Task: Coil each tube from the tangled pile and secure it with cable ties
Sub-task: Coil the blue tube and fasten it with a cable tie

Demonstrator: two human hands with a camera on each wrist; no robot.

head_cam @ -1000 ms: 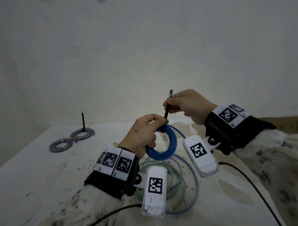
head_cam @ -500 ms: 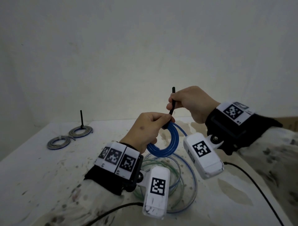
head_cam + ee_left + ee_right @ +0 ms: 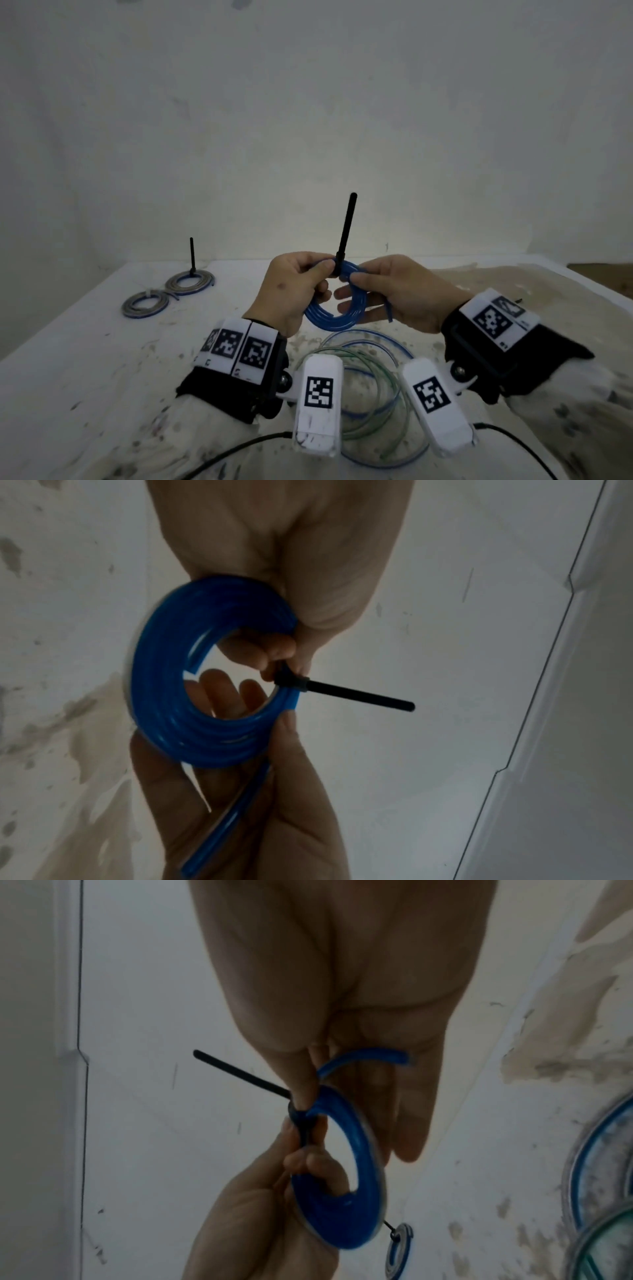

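Note:
A small blue tube coil [image 3: 334, 317] is held up between both hands above the table. A black cable tie [image 3: 345, 229] is cinched round its top, and the tail stands upright and free. My left hand [image 3: 320, 274] pinches the coil right at the tie's head [image 3: 291, 681]. My right hand [image 3: 356, 279] pinches the coil just right of the tie with thumb and forefinger, its other fingers [image 3: 407, 1123] straight behind the ring. The tube's loose end [image 3: 369, 1058] sticks out by the right palm. The left wrist view shows the coil [image 3: 161, 696] between both hands.
Loose blue, green and clear tubes [image 3: 373, 380] lie looped on the stained white table [image 3: 85, 377] under my wrists. Two tied coils [image 3: 190, 282] [image 3: 145, 303] lie at the far left, one with an upright tie tail. A wall stands behind.
My right hand has let go of the tie's tail and come down to pinch the coil. The tail now stands free and longer above the coil.

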